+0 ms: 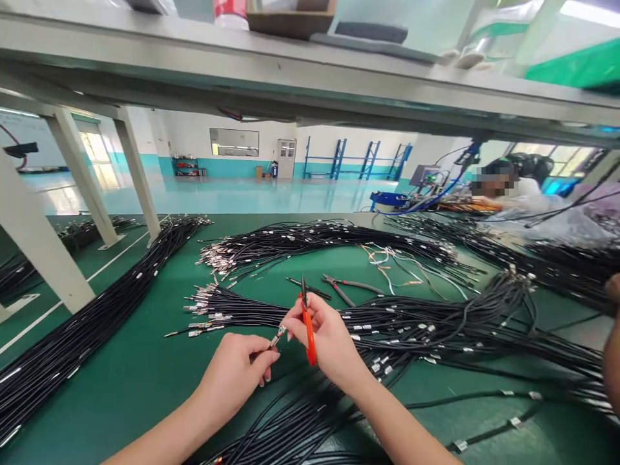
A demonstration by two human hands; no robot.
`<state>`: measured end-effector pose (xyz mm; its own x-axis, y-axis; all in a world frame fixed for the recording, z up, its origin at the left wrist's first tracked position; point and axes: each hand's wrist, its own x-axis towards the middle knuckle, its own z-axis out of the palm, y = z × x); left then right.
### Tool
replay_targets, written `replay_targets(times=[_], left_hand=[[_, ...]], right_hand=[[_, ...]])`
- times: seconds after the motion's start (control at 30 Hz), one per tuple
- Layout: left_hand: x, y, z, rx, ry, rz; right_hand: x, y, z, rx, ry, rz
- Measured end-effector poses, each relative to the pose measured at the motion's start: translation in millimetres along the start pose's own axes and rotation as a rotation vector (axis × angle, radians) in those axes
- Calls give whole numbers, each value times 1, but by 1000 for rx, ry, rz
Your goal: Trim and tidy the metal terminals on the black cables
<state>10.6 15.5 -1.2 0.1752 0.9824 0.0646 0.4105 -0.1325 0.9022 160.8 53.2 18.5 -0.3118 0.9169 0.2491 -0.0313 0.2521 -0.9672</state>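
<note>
My left hand point(237, 368) is closed, with thumb and index finger pinching a black cable near its stripped end point(276, 338). My right hand point(329, 336) grips red-handled scissors point(309, 336), their dark tip pointing up and away. Its thumb and fingertips also meet at the tip of that cable end, a small metallic piece partly hidden by the fingers. Behind my hands lies a bundle of black cables point(242, 310) with bare ends and white labels. More loose black cables point(290, 420) run beneath my right forearm.
Pliers point(356, 284) with red-and-grey handles lie beyond my hands, near loose white and copper wires point(397, 268). Cable bundles point(140, 271) cover the left and back of the green table point(159, 368). A shelf point(290, 64) hangs overhead. A person point(527, 187) sits at far right.
</note>
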Motion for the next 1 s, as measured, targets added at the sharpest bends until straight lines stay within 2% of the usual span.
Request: replay_targets(times=[0.17, 0.4, 0.63, 0.83, 1.0], left_hand=[[2, 13, -2, -316, -19, -33], [1, 13, -3, -530, -62, -139], [0, 10, -4, -542, -40, -143], [-1, 9, -3, -450, 36, -101], [-2, 5, 1, -400, 135, -117]], right_hand=[[-2, 3, 3, 45, -3, 3], [-4, 1, 6, 40, 11, 16], [-4, 0, 8, 46, -5, 34], [-4, 2, 8, 32, -17, 43], [-4, 4, 8, 3, 22, 80]])
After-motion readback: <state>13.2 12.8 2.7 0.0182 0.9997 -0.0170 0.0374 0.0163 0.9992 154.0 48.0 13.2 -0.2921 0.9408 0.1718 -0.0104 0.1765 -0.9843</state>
